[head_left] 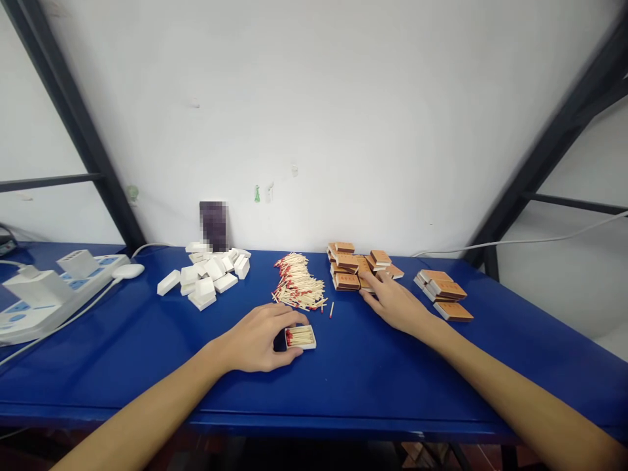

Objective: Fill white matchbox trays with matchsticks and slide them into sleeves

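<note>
Head view: left hand (262, 337) has its grip closed around the left end of a white tray (309, 347), thumb at the near side, fingers at the far side. Tray sits on the tabletop (373, 379), open side up, probably so the matches inside (300, 336) don't spill; spanning it crosswise likely stops it sliding. Right hand (392, 302) is at the middle pile of brown boxes (347, 261), fingers slightly curled; can't tell whether its grip has one. Loose matches (298, 281) heaped just beyond the tray, one stray match (331, 310) beside them. White box pieces (213, 268) left, smaller brown stack (446, 288) right; grouped by kind, presumably for easy reach.
</note>
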The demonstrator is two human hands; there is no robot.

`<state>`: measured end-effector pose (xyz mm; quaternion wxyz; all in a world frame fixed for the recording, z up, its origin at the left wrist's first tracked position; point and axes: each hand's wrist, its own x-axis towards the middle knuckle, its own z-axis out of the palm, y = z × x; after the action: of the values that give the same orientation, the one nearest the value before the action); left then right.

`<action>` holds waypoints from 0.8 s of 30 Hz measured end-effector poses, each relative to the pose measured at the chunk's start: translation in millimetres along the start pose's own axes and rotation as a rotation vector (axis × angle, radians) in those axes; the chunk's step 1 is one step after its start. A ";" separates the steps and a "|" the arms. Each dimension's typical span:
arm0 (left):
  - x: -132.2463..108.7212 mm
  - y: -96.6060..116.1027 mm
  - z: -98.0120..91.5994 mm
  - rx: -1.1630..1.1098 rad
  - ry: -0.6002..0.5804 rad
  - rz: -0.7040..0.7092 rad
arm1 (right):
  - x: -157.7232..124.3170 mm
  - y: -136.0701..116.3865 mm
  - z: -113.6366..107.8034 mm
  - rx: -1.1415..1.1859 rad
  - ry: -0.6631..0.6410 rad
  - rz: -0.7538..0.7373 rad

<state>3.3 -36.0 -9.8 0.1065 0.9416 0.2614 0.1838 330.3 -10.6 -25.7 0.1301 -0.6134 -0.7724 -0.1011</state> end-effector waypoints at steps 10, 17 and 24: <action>0.3 -2.1 1.8 0.005 -0.010 0.013 | -35.9 -35.2 -30.1 0.301 0.253 -0.689; -0.7 0.2 0.9 -0.067 -0.019 -0.032 | -44.2 -65.9 -18.7 0.508 -0.021 -0.670; 0.8 -0.3 -1.6 -0.167 -0.020 0.009 | -41.3 -60.5 -19.8 0.711 -0.156 -0.563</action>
<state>3.2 -35.2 -8.2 0.1865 0.9324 0.2397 0.1961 281.7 -68.7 -20.2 0.2412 -0.3029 -0.9032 0.1852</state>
